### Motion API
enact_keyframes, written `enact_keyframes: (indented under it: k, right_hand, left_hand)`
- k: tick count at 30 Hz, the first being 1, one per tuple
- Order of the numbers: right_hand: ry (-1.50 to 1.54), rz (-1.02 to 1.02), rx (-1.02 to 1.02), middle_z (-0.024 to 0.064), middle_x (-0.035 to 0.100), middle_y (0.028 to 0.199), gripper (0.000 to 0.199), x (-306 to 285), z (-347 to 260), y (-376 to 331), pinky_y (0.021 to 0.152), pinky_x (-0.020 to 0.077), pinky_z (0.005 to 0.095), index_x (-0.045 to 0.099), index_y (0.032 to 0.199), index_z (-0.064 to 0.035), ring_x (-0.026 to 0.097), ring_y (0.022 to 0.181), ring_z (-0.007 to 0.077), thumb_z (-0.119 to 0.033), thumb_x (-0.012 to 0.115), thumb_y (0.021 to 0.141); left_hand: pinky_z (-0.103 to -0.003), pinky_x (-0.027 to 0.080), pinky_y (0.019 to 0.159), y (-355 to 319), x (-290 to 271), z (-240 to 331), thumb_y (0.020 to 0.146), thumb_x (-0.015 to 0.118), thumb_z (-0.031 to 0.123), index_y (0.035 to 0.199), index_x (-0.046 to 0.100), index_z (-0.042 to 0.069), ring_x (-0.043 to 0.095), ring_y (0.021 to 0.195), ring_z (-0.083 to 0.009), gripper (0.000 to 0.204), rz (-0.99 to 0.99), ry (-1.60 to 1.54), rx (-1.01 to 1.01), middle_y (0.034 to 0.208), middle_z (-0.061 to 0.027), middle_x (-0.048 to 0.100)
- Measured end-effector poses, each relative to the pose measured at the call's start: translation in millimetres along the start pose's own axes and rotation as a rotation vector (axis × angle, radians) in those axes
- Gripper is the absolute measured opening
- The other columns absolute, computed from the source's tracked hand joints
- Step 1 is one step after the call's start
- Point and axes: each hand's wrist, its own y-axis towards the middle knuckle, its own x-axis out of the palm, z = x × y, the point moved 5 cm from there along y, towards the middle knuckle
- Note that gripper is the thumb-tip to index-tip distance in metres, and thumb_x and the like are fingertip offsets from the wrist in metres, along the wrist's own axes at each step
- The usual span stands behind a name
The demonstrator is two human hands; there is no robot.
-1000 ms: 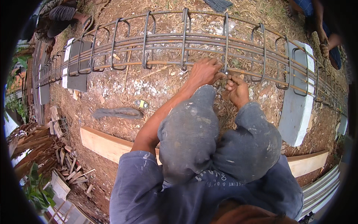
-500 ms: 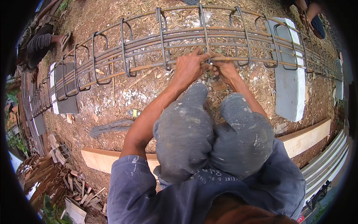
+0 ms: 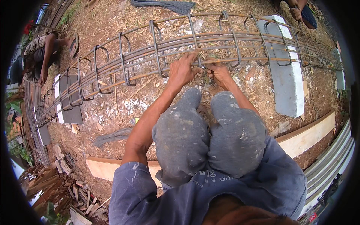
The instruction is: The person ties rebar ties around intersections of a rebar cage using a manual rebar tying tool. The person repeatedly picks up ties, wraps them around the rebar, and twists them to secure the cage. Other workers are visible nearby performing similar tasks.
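A long rebar cage (image 3: 168,72) of rusty bars and square stirrups runs across in front of my knees. My left hand (image 3: 182,71) is at its near bar, left of a stirrup (image 3: 194,32), with fingers over the bar and thumb below it. Just right of that stirrup, my right hand (image 3: 220,75) is closed under the same bar. A small shiny tip shows by its fingers; what it belongs to is too small to make out. A gap separates the two hands.
White-and-grey blocks (image 3: 287,80) (image 3: 70,108) support the cage. Bundles of thin wire (image 3: 163,5) (image 3: 112,137) lie on the littered ground. Planks (image 3: 307,134) lie beside me, scrap wood (image 3: 84,195) at lower left. Other people's hands (image 3: 43,77) (image 3: 296,14) show at both far sides.
My hands, which met at the stirrup joint, are now slightly apart, the left one shifted left. The whole view has shifted a little. The person at far left now shows an arm.
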Motion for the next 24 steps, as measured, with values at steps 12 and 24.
enact_keyframes:
  k: [12,24]
  right_hand:
    - [-0.243,-0.017,0.005,0.0012,0.062,0.071,0.024,3.2,-3.0,-25.1,0.051,0.0402,0.0234,0.069,0.109,-0.0021,0.051,0.058,0.0077,-0.012,0.065,0.088]
    - [-0.104,0.022,0.144,0.0051,0.06,0.081,0.023,10.5,-13.0,-25.5,0.05,0.0421,0.024,0.063,0.112,0.0045,0.052,0.065,0.0099,-0.001,0.061,0.09]
  left_hand:
    - [-0.045,0.051,0.089,2.2,-4.8,3.9,0.069,0.081,0.035,0.123,0.065,0.028,0.062,0.108,-0.0336,0.057,-0.109,-0.063,-0.093,0.12,-0.0109,0.064]
    - [-0.044,0.051,0.078,4.7,-4.3,4.3,0.071,0.079,0.029,0.114,0.069,0.018,0.064,0.097,-0.0338,0.045,-0.037,-0.054,0.064,0.111,-0.0084,0.066]
